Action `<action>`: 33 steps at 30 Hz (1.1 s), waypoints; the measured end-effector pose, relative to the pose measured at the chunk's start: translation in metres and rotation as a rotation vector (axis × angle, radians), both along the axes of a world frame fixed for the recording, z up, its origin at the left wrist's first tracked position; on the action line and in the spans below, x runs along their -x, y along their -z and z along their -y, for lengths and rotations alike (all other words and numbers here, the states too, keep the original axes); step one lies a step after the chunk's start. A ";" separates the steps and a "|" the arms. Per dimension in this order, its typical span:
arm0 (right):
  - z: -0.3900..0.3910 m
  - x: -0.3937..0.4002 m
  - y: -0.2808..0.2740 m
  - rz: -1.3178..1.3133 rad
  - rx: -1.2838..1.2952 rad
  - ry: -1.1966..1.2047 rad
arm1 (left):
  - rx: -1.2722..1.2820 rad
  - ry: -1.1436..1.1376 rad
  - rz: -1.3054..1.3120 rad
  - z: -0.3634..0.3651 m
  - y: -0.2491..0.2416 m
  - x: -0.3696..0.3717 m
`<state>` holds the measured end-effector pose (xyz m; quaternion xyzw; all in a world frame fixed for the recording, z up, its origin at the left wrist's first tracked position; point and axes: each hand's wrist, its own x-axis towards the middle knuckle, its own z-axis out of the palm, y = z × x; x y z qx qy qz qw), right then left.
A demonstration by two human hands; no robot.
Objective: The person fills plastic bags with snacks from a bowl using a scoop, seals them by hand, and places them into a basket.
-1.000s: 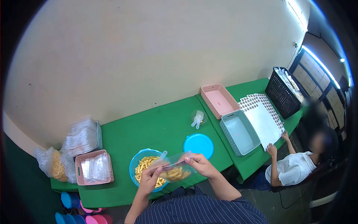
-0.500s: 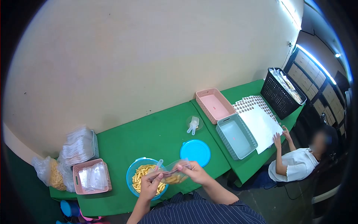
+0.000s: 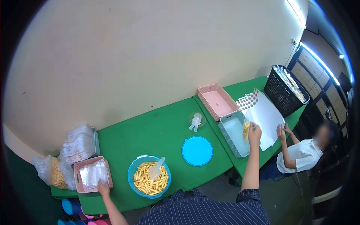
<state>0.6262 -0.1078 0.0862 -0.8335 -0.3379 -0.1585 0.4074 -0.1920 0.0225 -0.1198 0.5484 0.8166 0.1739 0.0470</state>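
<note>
My left hand (image 3: pixel 103 188) reaches over the near edge of a pink basket (image 3: pixel 109 173) at the left. Its fingers stretch onto the clear plastic bags (image 3: pixel 92 174) lying inside. Far to the right, my right hand (image 3: pixel 255 133) is shut on the upper part of a clear bag of snack sticks (image 3: pixel 246 131). That bag hangs over the grey-blue basket (image 3: pixel 229 139). Between my arms stands a blue tub (image 3: pixel 131 180) of yellow snack sticks (image 3: pixel 142 183), with a clear scoop (image 3: pixel 155 171) resting on them.
A blue lid (image 3: pixel 197 151) and a small dish with scoops (image 3: pixel 195 122) lie on the green table (image 3: pixel 161 131). Beyond are a pink basket (image 3: pixel 215 99), sticker sheets (image 3: pixel 249 100) and a black crate (image 3: pixel 283 90). A co-worker (image 3: pixel 300 155) handles white sheets (image 3: pixel 266 116) at the right.
My hands have parted from above the tub. The right carried the snack bag to the grey-blue basket; the left moved to the bags in the pink basket. The co-worker's sheets shifted.
</note>
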 end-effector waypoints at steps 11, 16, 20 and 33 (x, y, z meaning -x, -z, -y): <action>-0.001 0.068 0.136 -0.055 0.377 -0.064 | 0.152 0.070 0.172 0.013 -0.040 -0.047; -0.021 0.119 0.128 0.118 0.156 -0.183 | -0.178 0.095 0.277 0.033 -0.029 -0.061; -0.034 0.177 0.093 0.000 0.009 -0.211 | -0.460 -0.042 0.271 0.040 -0.090 -0.089; -0.052 0.418 -0.057 -0.587 -0.228 -1.160 | -0.363 0.523 1.455 0.083 -0.237 -0.174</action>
